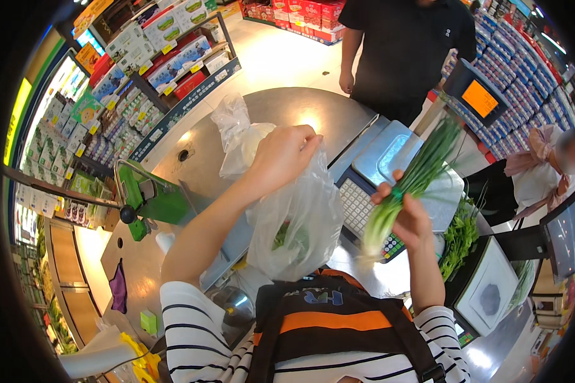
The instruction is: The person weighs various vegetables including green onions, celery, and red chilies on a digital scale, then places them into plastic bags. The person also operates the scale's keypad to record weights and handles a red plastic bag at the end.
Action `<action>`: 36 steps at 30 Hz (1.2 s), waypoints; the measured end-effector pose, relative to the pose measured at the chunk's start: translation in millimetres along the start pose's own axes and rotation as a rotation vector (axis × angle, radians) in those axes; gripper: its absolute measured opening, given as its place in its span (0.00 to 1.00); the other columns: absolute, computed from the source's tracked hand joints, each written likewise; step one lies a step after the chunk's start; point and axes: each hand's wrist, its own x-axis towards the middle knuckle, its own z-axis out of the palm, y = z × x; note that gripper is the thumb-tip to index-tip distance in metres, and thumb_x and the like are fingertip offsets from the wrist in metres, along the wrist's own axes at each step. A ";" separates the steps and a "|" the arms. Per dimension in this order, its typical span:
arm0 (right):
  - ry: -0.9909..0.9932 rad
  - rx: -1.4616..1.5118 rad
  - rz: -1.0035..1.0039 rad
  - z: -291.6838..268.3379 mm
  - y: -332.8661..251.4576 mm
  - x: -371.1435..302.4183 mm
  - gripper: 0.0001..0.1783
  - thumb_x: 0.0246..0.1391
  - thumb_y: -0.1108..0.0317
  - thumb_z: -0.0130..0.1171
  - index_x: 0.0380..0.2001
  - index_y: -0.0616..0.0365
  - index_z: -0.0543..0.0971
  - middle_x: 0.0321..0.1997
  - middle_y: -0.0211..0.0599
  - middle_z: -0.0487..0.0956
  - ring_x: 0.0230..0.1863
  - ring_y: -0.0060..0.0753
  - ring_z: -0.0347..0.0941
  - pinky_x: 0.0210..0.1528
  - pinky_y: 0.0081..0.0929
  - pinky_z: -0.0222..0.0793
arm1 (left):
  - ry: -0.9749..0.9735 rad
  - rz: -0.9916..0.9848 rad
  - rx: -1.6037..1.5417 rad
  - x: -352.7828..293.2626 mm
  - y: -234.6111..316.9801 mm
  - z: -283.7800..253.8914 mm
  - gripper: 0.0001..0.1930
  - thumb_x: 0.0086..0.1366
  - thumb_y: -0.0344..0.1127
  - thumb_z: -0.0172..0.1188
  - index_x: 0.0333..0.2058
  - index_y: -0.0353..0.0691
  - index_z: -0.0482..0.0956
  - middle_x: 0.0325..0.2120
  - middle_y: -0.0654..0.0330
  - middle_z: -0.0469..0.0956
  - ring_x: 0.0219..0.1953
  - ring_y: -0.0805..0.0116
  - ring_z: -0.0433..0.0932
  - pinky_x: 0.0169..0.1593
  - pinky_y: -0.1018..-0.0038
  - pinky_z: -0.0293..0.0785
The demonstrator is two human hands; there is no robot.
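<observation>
My left hand is closed on the gathered top of a clear plastic bag, which hangs down in front of my apron. Something green and leafy shows dimly through its side. Closed around a bunch of scallions is my right hand; a green band ties the bunch, its dark tops point up and away, and its white roots point down toward me. The scallions are held above the keypad scale. Another clear bag with something pale in it lies on the counter beyond my left hand.
A green bag sealer stands at the left, with a purple cloth nearer me. Leafy greens lie by the scale on the right, near a monitor. One person in black stands across the steel counter; another person stands farther right.
</observation>
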 end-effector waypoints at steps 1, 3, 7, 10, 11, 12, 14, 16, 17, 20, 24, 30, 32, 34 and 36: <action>-0.021 -0.059 -0.007 11.6 8.0 -1.1 0.22 0.54 0.62 0.60 0.50 0.47 0.66 0.46 0.36 0.71 0.51 0.36 0.68 0.52 0.35 0.69 | 0.005 0.003 0.001 4.7 -4.3 4.2 0.13 0.63 0.39 0.54 0.31 0.34 0.79 0.22 0.47 0.76 0.26 0.55 0.77 0.33 0.66 0.71; 0.003 -0.198 -0.044 30.8 22.7 -2.6 0.21 0.54 0.60 0.61 0.48 0.47 0.67 0.47 0.37 0.71 0.52 0.35 0.67 0.53 0.35 0.64 | 0.012 0.009 -0.028 8.0 -11.4 15.1 0.13 0.63 0.39 0.54 0.32 0.33 0.78 0.23 0.47 0.76 0.27 0.55 0.77 0.34 0.66 0.71; 0.212 -0.611 -0.248 34.9 49.6 4.0 0.20 0.53 0.68 0.61 0.47 0.53 0.67 0.47 0.34 0.70 0.47 0.25 0.66 0.49 0.25 0.65 | 0.087 0.052 -0.120 -9.6 -20.0 36.3 0.13 0.64 0.38 0.52 0.32 0.31 0.76 0.23 0.46 0.76 0.25 0.50 0.76 0.32 0.62 0.71; 0.377 -0.652 -0.333 23.0 81.5 9.9 0.16 0.54 0.70 0.59 0.46 0.56 0.69 0.46 0.33 0.70 0.48 0.24 0.67 0.51 0.25 0.65 | 0.172 0.076 -0.350 -23.3 -15.7 66.2 0.12 0.66 0.37 0.50 0.33 0.31 0.74 0.20 0.48 0.76 0.21 0.56 0.75 0.30 0.64 0.71; 0.399 -0.602 -0.355 19.4 94.6 9.6 0.14 0.55 0.71 0.58 0.45 0.58 0.70 0.46 0.31 0.69 0.49 0.24 0.68 0.55 0.25 0.65 | 0.201 0.075 -0.449 -28.0 -10.2 74.5 0.11 0.67 0.36 0.50 0.34 0.31 0.73 0.20 0.50 0.75 0.20 0.60 0.74 0.29 0.66 0.71; 0.341 -0.887 -0.489 -4.0 111.5 8.8 0.12 0.56 0.70 0.55 0.44 0.57 0.71 0.46 0.31 0.69 0.48 0.24 0.68 0.53 0.26 0.67 | 0.146 -0.026 -0.641 -28.1 0.7 83.7 0.11 0.68 0.36 0.49 0.34 0.33 0.72 0.19 0.55 0.73 0.21 0.67 0.73 0.28 0.71 0.69; 0.359 -0.838 -0.409 -23.2 136.1 -6.4 0.12 0.57 0.67 0.54 0.44 0.56 0.71 0.45 0.32 0.69 0.47 0.25 0.69 0.51 0.26 0.68 | 0.039 -0.247 -1.002 -34.5 23.8 96.8 0.10 0.70 0.37 0.47 0.35 0.36 0.71 0.18 0.65 0.69 0.22 0.80 0.69 0.26 0.80 0.65; 0.289 -0.831 -0.223 -26.7 155.1 -21.1 0.13 0.57 0.65 0.54 0.44 0.56 0.71 0.45 0.32 0.70 0.46 0.24 0.69 0.49 0.25 0.68 | 0.091 -0.255 -1.075 -49.4 30.0 113.9 0.10 0.71 0.37 0.47 0.36 0.37 0.70 0.17 0.66 0.68 0.21 0.81 0.67 0.25 0.82 0.63; 0.242 -0.816 -0.110 -27.5 159.7 -28.1 0.13 0.58 0.64 0.54 0.44 0.56 0.72 0.45 0.32 0.71 0.45 0.24 0.69 0.48 0.25 0.68 | 0.119 -0.260 -1.109 -53.9 28.8 118.8 0.09 0.71 0.38 0.47 0.36 0.38 0.70 0.17 0.67 0.67 0.20 0.82 0.66 0.24 0.83 0.62; 0.205 -0.760 0.137 -28.9 153.8 -35.2 0.15 0.58 0.60 0.53 0.44 0.57 0.72 0.44 0.32 0.72 0.44 0.24 0.69 0.46 0.25 0.68 | 0.165 -0.162 -1.110 -54.4 36.3 116.9 0.09 0.71 0.37 0.47 0.36 0.37 0.70 0.17 0.67 0.67 0.20 0.81 0.65 0.25 0.83 0.62; 0.202 -0.543 0.316 -59.1 165.9 5.6 0.18 0.58 0.56 0.52 0.45 0.57 0.73 0.43 0.32 0.73 0.41 0.24 0.70 0.42 0.24 0.68 | -0.069 0.033 -1.211 -70.3 56.1 106.2 0.05 0.69 0.32 0.49 0.37 0.36 0.69 0.17 0.68 0.65 0.20 0.81 0.65 0.25 0.82 0.63; 0.243 -0.140 0.488 -130.6 193.1 79.0 0.23 0.59 0.49 0.51 0.45 0.57 0.75 0.42 0.32 0.75 0.38 0.23 0.71 0.36 0.22 0.68 | -0.228 0.220 -0.661 -59.6 25.6 53.4 0.15 0.57 0.23 0.57 0.45 0.36 0.77 0.34 0.63 0.80 0.32 0.76 0.77 0.36 0.78 0.75; 0.242 -0.071 0.534 -145.1 207.8 91.1 0.25 0.59 0.46 0.50 0.45 0.57 0.75 0.42 0.32 0.76 0.37 0.23 0.71 0.35 0.22 0.68 | 0.048 0.044 -0.627 -38.8 -83.2 73.9 0.16 0.58 0.25 0.57 0.47 0.35 0.76 0.34 0.59 0.81 0.33 0.75 0.77 0.36 0.79 0.75; 0.269 -0.097 0.541 -165.4 215.2 93.2 0.27 0.59 0.44 0.50 0.45 0.58 0.76 0.41 0.32 0.77 0.36 0.23 0.71 0.33 0.22 0.68 | 0.323 -0.226 -0.322 -16.2 -169.5 69.1 0.17 0.62 0.44 0.57 0.43 0.38 0.79 0.34 0.52 0.81 0.38 0.61 0.79 0.43 0.70 0.73; 0.245 -0.264 0.513 -170.2 215.2 95.8 0.29 0.58 0.42 0.50 0.45 0.60 0.76 0.37 0.32 0.78 0.34 0.24 0.71 0.33 0.22 0.68 | 0.492 -0.234 0.159 6.0 -242.5 68.1 0.21 0.61 0.50 0.58 0.40 0.37 0.80 0.35 0.51 0.81 0.39 0.57 0.79 0.44 0.67 0.73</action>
